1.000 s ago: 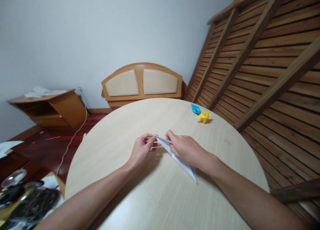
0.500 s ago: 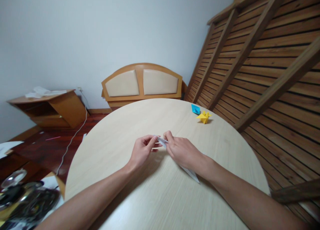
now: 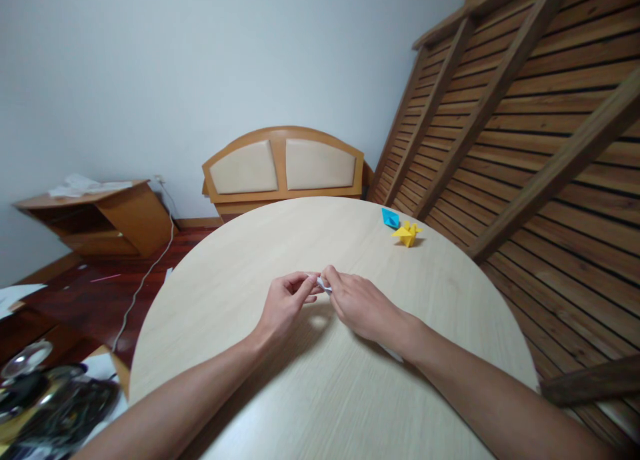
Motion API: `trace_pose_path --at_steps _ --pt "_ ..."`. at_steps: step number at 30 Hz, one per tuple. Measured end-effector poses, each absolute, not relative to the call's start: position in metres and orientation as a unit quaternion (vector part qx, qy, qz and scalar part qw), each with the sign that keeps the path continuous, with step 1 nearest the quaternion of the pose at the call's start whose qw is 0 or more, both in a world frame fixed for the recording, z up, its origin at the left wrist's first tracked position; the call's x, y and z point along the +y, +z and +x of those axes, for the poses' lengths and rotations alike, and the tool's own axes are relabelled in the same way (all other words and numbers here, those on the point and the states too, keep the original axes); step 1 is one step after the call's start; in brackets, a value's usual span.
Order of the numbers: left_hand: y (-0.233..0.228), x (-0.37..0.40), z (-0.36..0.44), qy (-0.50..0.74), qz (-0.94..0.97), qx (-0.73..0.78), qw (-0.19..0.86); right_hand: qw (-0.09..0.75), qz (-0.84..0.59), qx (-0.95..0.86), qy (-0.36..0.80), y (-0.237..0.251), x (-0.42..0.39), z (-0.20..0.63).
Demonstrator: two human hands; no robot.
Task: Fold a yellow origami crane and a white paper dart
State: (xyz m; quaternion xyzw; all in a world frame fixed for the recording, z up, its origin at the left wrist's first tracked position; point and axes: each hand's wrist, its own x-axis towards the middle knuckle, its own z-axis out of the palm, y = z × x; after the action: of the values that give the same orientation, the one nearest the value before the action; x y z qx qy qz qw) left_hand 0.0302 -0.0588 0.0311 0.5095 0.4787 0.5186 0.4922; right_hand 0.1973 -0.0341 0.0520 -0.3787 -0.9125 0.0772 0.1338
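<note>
Above the middle of the round table (image 3: 270,240), a folded piece of white paper (image 3: 324,285) is held between both hands. My left hand (image 3: 287,300) pinches its left end between thumb and fingers. My right hand (image 3: 361,305) is closed on the paper from the other side and covers most of it. A thin white tip of the paper shows below the right wrist. The exact folded shape is hidden by the fingers.
A blue origami boat (image 3: 391,219) and a yellow origami figure (image 3: 407,234) stand at the table's far right. Slatted wooden panels (image 3: 505,140) lean along the right side. A headboard (image 3: 283,163) is behind, and a low cabinet (image 3: 135,220) is at left.
My right hand has shifted slightly left, closer to the left fingertips. Less of the white paper shows between the hands and below the right wrist.
</note>
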Motion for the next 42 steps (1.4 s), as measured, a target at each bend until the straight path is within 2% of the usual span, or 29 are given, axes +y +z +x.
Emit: trace_pose_path --at_steps 6,12,15,27,34,42 --pt "0.03 -0.055 0.028 0.525 0.488 0.495 0.491 0.137 -0.373 -0.914 0.082 0.054 -0.034 0.203" --pt "0.029 -0.049 0.022 0.551 0.455 0.506 0.482 0.135 -0.391 -0.878 0.241 0.063 -0.024 0.224" --pt "0.028 -0.047 0.02 0.561 0.444 0.509 0.478 0.116 -0.395 -0.867 0.281 0.063 -0.017 0.231" --pt "0.023 -0.047 0.021 0.557 0.429 0.493 0.513 0.149 -0.365 -0.899 0.19 0.054 -0.014 0.222" --pt "0.02 -0.044 0.022 0.558 0.443 0.468 0.523 0.231 -0.348 -0.864 0.281 0.052 -0.007 0.223" --pt "0.02 -0.047 0.025 0.524 0.472 0.449 0.549 0.201 -0.336 -0.862 0.323 0.047 -0.003 0.226"
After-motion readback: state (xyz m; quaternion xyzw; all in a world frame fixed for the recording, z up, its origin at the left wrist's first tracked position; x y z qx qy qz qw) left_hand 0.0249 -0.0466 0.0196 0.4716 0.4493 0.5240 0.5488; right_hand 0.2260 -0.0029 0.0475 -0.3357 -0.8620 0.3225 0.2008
